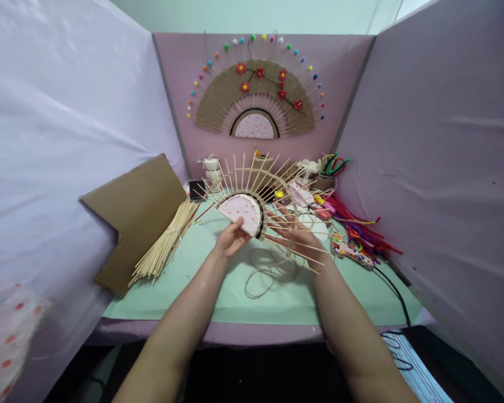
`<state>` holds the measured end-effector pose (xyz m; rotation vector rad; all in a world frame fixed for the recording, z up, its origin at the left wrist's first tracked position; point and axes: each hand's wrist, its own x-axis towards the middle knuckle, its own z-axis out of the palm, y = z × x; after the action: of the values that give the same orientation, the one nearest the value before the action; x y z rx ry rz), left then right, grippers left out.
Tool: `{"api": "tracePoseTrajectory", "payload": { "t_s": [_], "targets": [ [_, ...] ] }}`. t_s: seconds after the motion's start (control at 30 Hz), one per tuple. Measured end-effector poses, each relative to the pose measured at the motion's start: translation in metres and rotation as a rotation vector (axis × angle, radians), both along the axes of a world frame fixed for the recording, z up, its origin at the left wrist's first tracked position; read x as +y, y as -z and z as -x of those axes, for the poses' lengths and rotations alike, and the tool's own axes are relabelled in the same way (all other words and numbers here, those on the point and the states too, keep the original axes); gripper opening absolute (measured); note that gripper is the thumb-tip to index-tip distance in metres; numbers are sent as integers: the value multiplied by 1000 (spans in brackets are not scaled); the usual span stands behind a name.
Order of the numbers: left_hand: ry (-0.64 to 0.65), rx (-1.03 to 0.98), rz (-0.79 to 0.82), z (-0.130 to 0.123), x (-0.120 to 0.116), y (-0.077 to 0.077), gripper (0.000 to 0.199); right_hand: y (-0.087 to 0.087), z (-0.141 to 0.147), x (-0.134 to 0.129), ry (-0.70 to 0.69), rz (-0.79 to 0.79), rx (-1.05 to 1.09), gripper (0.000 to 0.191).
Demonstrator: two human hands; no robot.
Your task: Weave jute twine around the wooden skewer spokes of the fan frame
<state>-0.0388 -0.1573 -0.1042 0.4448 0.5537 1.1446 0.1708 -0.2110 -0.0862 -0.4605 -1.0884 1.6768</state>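
My left hand (232, 237) pinches the lower edge of a half-round base covered in pink dotted cloth (242, 211), with a dark trim round its curve. Thin wooden sticks fan out from this base, making a fan frame (235, 178) tilted above the table. Twine runs in an arc across the sticks, partway along them. Behind the sticks on the right side is my right hand (294, 230), its fingers stretched out and partly hidden by them. Loose twine (265, 274) hangs near that hand and lies in loops on the table below.
A bundle of sticks (164, 242) and bent cardboard (140, 215) are at left. On the right lie a flower-patterned glue gun (353, 250) with a black cord and coloured pipe cleaners (361, 221). A white bottle (212, 172) stands behind; a finished fan (218, 106) hangs on the back panel.
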Motion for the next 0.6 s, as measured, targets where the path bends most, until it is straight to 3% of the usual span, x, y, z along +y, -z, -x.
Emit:
{"api": "tracePoseTrajectory", "payload": {
  "t_s": [0.13, 0.27, 0.33, 0.6],
  "targets": [
    [-39, -35, -13, 3, 2, -3, 27, 2, -15, 4, 29, -38, -56, 71],
    [-47, -21, -10, 5, 2, -3, 27, 10, -20, 20, 267, 12, -90, 29],
    [-34, -6, -15, 4, 1, -2, 26, 14, -17, 26, 350, 19, -73, 22],
    [-33, 26, -6, 1, 0, -1, 20, 17, -10, 27, 300, 77, 2, 24]
  ]
}}
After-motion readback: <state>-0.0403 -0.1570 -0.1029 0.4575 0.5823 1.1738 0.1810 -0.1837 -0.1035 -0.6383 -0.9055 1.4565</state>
